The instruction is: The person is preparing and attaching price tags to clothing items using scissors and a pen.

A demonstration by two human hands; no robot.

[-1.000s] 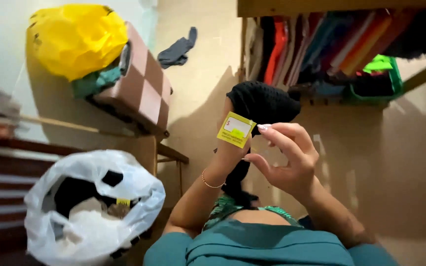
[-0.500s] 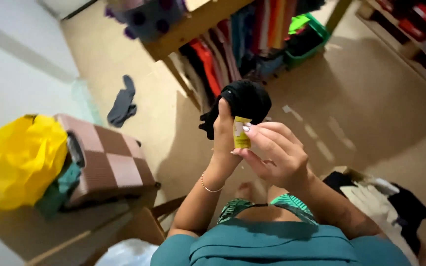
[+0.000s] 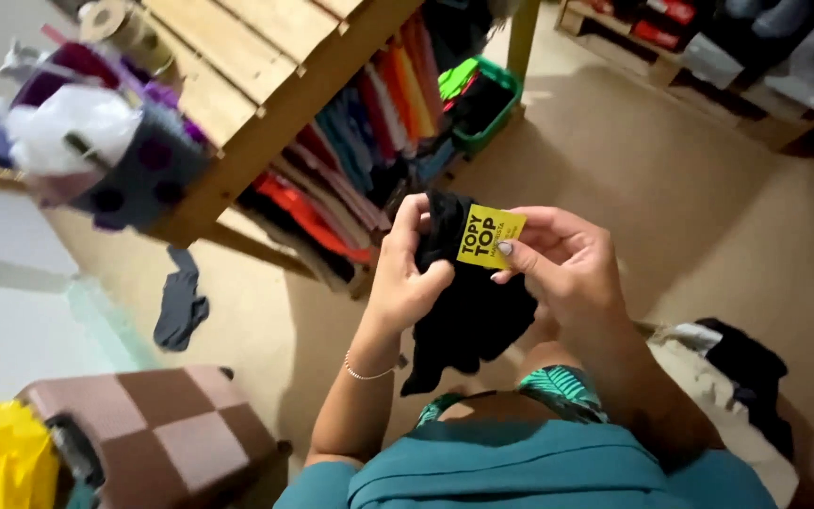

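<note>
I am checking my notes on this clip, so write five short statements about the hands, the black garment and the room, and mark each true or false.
1. The left hand grips the black garment. True.
2. The right hand pinches a yellow tag on the garment. True.
3. The tag is red. False: it is yellow with dark print.
4. A dark sock lies on the floor left of the hands. True.
5. The checked suitcase stands on the wooden shelf. False: it sits low at the left, apart from the shelf.
</note>
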